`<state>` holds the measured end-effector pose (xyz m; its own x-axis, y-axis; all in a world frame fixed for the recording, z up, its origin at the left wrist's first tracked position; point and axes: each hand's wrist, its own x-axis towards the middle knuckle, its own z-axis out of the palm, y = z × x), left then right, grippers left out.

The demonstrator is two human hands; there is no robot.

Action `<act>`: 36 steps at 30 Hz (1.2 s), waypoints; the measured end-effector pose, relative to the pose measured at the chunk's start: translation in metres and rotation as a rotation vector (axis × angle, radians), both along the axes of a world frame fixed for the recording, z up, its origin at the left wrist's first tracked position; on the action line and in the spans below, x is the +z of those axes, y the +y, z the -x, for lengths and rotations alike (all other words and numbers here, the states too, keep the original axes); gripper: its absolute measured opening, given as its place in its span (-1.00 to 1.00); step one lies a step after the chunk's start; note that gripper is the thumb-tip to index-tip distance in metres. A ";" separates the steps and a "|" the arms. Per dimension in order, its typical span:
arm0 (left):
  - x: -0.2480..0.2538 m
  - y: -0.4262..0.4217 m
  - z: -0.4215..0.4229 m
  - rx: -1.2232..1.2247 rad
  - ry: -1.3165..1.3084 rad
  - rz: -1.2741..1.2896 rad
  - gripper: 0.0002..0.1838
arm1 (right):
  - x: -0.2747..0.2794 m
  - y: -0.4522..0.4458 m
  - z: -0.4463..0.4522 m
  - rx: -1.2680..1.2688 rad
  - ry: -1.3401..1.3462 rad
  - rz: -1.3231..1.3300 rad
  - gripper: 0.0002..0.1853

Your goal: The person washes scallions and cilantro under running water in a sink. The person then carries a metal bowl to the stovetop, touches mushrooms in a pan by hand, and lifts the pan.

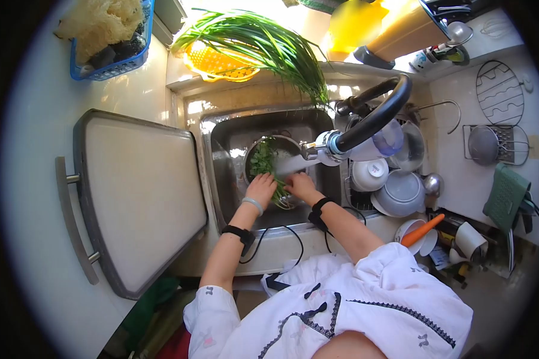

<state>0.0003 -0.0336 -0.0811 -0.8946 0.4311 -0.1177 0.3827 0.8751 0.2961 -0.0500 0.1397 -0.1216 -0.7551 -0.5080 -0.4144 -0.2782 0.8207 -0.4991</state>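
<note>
Both of my hands are over a round metal bowl [253, 157] in the steel sink [227, 134]. Leafy green herbs [262, 158] lie in the bowl, their pale stems toward me. My left hand [262, 188] is closed round the herbs at the bowl's near left side. On the right, my right hand [299, 184] has its fingers curled at the stems, under the stream from the black faucet [374, 122]. Its fingertips are partly hidden by the water and stems.
Long green chives [263, 45] lie over a yellow basket [218, 63] behind the sink. A cutting board [144, 197] stands left. Stacked bowls [400, 190] and a carrot [422, 230] are at right. Dark cables [299, 236] cross the sink's front edge.
</note>
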 end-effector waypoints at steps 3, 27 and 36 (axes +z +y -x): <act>-0.008 0.010 0.002 -0.060 -0.137 0.079 -0.50 | -0.011 0.000 0.000 -0.223 -0.085 0.074 -0.79; -0.038 0.002 0.006 -0.137 -0.069 0.012 -0.60 | -0.023 0.001 0.006 -0.091 -0.349 0.014 -0.66; -0.048 -0.005 0.004 -0.067 0.017 -0.174 -0.71 | -0.047 0.008 0.013 -0.119 -0.516 0.048 -0.67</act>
